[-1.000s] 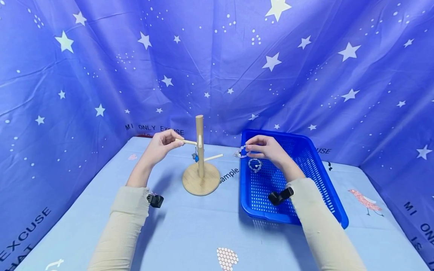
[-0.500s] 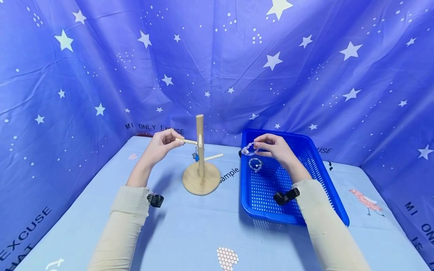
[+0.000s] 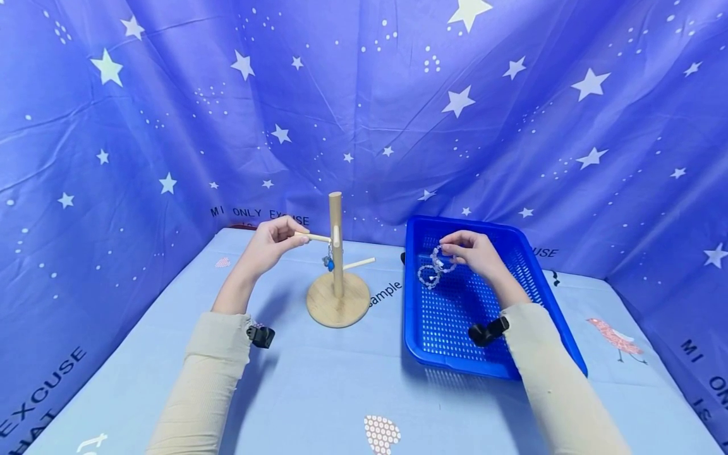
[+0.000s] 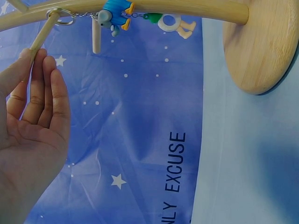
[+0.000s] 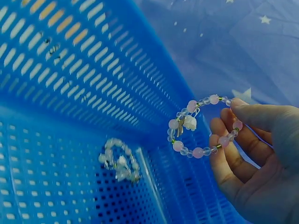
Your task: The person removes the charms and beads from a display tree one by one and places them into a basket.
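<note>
My left hand (image 3: 277,243) pinches the end of a thin peg (image 4: 43,33) on a wooden stand (image 3: 337,272). A keychain hangs by its ring from that peg, with a blue-clad figure (image 4: 114,15) and a white-ringed figure (image 4: 170,22) on its chain. Over the blue basket (image 3: 412,328), my right hand (image 3: 474,253) pinches a beaded bracelet (image 5: 198,151) of pink and clear beads with a white flower charm. Below it, a second, clear-beaded bracelet (image 5: 119,161) lies inside the basket; the two overlap in the head view.
Another peg (image 3: 361,263) juts from the stand to the right. The stand's round base (image 3: 338,309) rests on the light blue cloth (image 3: 318,392), left of the basket. A starry blue curtain (image 3: 364,114) closes off the back and sides.
My right hand has moved right with the bracelet, from the basket's left rim to above its inside. The left hand stays on the peg.
</note>
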### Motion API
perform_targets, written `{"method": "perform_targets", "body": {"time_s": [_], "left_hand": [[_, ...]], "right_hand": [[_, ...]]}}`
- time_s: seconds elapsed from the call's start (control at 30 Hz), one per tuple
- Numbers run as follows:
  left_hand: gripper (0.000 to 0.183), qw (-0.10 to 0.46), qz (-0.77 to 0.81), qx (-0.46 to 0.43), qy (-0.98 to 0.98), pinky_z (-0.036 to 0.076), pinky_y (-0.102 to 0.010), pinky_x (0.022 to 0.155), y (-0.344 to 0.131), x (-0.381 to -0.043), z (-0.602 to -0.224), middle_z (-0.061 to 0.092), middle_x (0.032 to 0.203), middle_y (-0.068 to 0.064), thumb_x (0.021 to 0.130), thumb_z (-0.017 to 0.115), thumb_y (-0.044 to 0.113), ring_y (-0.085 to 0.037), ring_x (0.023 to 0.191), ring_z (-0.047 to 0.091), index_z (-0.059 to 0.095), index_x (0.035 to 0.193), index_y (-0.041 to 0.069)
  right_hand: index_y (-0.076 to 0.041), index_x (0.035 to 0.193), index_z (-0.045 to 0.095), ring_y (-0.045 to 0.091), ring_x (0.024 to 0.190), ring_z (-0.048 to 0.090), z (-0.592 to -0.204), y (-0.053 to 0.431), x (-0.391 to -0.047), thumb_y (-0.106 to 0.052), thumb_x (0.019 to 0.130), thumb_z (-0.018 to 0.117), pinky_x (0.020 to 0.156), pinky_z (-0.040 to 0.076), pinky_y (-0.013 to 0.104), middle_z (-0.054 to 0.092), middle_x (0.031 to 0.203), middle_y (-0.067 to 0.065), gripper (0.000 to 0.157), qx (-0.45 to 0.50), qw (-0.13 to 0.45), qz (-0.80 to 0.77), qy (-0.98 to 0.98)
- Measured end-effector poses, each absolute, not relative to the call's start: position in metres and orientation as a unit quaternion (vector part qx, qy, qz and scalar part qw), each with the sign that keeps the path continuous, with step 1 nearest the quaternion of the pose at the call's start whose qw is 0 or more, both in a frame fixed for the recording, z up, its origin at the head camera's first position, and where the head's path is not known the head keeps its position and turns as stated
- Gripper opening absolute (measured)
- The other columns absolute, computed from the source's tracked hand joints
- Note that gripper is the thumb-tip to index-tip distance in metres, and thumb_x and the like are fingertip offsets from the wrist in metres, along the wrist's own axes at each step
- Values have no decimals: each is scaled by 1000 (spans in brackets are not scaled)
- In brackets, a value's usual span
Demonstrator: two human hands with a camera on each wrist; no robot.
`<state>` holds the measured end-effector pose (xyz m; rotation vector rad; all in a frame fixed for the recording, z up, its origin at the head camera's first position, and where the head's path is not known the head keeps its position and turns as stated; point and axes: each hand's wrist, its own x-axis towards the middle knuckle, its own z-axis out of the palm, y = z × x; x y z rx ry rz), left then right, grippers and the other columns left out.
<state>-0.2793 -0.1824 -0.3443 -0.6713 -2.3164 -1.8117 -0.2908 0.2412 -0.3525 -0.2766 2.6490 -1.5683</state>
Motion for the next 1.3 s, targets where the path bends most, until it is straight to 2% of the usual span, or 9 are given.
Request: {"method": "perform_targets", "body": {"time_s": [0.2, 0.43, 0.6, 0.73, 0.8, 0.97, 1.17, 1.3], "left_hand": [[16, 62, -600, -220, -767, 47, -19, 68, -182, -279, -344, 70, 85, 8, 93, 66, 2, -3, 72, 60, 64, 102, -10], [15, 61, -599, -221, -767, 47, -18, 68, -181, -279, -343, 68, 83, 15, 93, 65, 0, -2, 73, 60, 63, 103, -12], [13, 62, -602, -222, -764, 48, -18, 68, -182, -280, -344, 70, 84, 10, 92, 66, 0, -3, 73, 61, 63, 101, -10], [6, 66, -603, -224, -763, 47, -18, 66, -183, -281, -346, 70, 85, 8, 92, 67, 2, -3, 71, 60, 66, 96, -2], [4, 67, -602, -227, -762, 46, -18, 65, -184, -281, -346, 71, 86, 9, 92, 68, 3, -3, 71, 59, 67, 95, 0], [6, 67, -603, -230, -761, 47, -18, 66, -183, -280, -345, 70, 85, 11, 93, 67, 3, -3, 72, 60, 66, 96, -2], [15, 66, -601, -225, -764, 47, -19, 67, -182, -280, -345, 70, 85, 8, 92, 66, 2, -4, 73, 60, 63, 101, -11], [13, 66, -603, -229, -761, 48, -19, 68, -183, -280, -346, 70, 85, 8, 92, 67, 2, -4, 74, 61, 64, 100, -8]], "right_hand": [[5, 127, 60, 14, 102, 68, -360, 249, -293, -25, 101, 60, 89, 58, 33, 65, 124, 24, 40, -83, 41, -475, 875], [6, 126, 61, 18, 102, 67, -369, 256, -295, -21, 101, 59, 93, 57, 42, 65, 124, 26, 37, -71, 67, -456, 884], [7, 124, 62, 15, 94, 66, -376, 261, -298, -17, 100, 60, 84, 58, 34, 70, 115, 20, 33, -66, 90, -443, 890], [11, 120, 61, 11, 83, 64, -381, 264, -302, -10, 99, 60, 71, 57, 27, 72, 102, 12, 29, -69, 115, -451, 882], [12, 119, 61, 10, 81, 64, -383, 265, -303, -8, 99, 59, 68, 56, 27, 72, 101, 13, 28, -71, 129, -451, 880], [11, 118, 61, 14, 86, 66, -386, 268, -304, -7, 100, 56, 70, 56, 28, 72, 108, 20, 26, -62, 143, -431, 889], [11, 117, 61, 30, 98, 68, -390, 271, -303, -5, 101, 54, 75, 56, 33, 68, 114, 28, 24, -51, 140, -411, 899], [10, 118, 61, 31, 97, 67, -391, 273, -303, -3, 100, 54, 74, 56, 33, 67, 115, 28, 23, -45, 131, -400, 906]]}}
